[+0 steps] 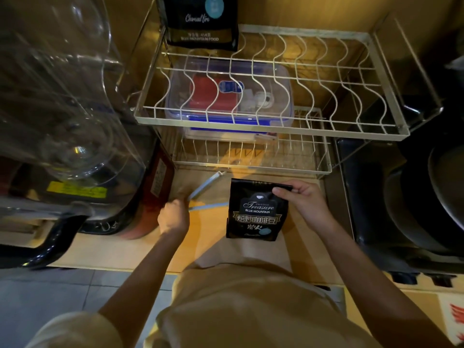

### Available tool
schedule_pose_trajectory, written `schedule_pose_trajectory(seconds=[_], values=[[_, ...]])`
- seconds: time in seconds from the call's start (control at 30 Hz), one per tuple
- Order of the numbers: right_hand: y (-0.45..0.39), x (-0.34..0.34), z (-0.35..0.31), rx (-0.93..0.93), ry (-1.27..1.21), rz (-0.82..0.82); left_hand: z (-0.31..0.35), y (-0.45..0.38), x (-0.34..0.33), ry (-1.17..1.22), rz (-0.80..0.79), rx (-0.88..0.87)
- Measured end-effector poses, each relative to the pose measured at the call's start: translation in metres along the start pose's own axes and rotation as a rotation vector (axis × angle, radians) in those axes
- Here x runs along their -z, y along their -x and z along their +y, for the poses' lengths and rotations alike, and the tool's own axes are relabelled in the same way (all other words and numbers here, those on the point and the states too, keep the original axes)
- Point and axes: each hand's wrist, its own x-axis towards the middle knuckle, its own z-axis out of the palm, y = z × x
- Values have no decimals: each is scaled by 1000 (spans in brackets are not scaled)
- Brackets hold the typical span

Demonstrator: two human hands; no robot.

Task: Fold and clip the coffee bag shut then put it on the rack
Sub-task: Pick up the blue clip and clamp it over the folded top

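Black and glossy, the coffee bag [256, 212] stands on the bench [213, 237] just below the middle of the frame, in front of the wire rack [271, 121]. The right hand [305, 202] pinches the bag's folded top corner, thumb and fingers closed on it, keeping the fold down. At centre left, the left hand [173, 217] is closed around the hinge end of a pale blue clip [207, 194], whose two arms are spread apart and point toward the bag. The fold looks done, so clipping seems to be the step in hand. Next, the spread clip likely has to slide across the folded top and be pressed closed before the bag goes up on the rack, where a second dark bag [200, 21] already stands at the upper middle.
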Motion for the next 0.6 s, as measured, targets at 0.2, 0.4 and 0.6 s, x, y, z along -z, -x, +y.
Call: schedule_pose_trajectory(seconds=[0.2, 0.4, 0.6], values=[[7, 0, 1, -6, 16, 9, 7, 20, 33, 409, 114, -251], [10, 0, 1, -15, 14, 14, 9, 50, 61, 567, 235, -408], [10, -3, 0, -44, -45, 41, 16, 66, 83, 503, 350, -599]])
